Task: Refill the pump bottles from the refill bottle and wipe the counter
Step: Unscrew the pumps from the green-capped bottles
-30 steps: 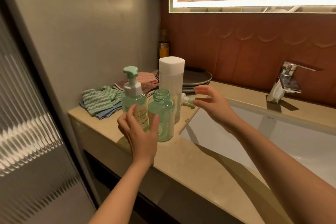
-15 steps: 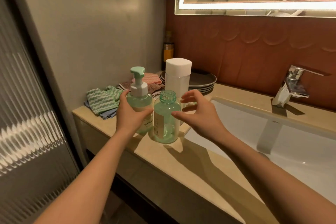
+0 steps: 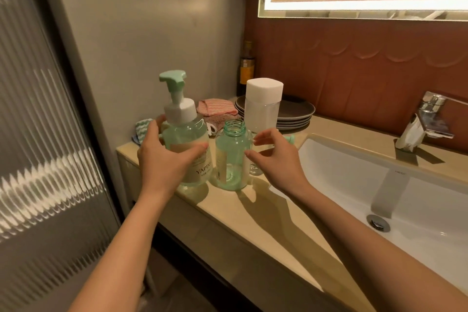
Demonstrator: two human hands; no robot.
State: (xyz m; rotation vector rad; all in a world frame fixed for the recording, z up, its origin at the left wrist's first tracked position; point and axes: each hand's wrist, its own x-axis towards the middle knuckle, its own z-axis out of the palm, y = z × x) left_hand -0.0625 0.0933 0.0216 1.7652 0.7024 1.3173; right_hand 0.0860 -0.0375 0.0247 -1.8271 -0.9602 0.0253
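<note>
- The left hand (image 3: 162, 162), in the middle left of the frame, has its fingers and thumb curled round the pump bottle (image 3: 188, 142). It holds it upright on the counter (image 3: 253, 225).
- The right hand (image 3: 278, 162), in the middle of the frame, holds nothing. Its fingers are loose and spread. The thumb tip is just beside the open bottle (image 3: 231, 157). I cannot tell if it touches.
- The open bottle stands right next to the pump bottle. Its pump top is off and it looks almost empty.
- A small green bit (image 3: 290, 138) peeks out behind the right hand. It may be the pump top, but most of it is hidden.
- The refill bottle (image 3: 263, 109) stands just behind the open bottle. Its white cap is on.
- Behind it is a stack of plates (image 3: 297, 113). A pink cloth (image 3: 215, 106) and a striped green cloth (image 3: 141, 128) lie at the back left.
- The sink (image 3: 367, 172) and the tap (image 3: 430, 114) are on the right.
- I think the job has only just begun. One bottle is open and ready. Nothing looks poured yet. The second bottle, putting the tops back on and the wiping are all left to do.
</note>
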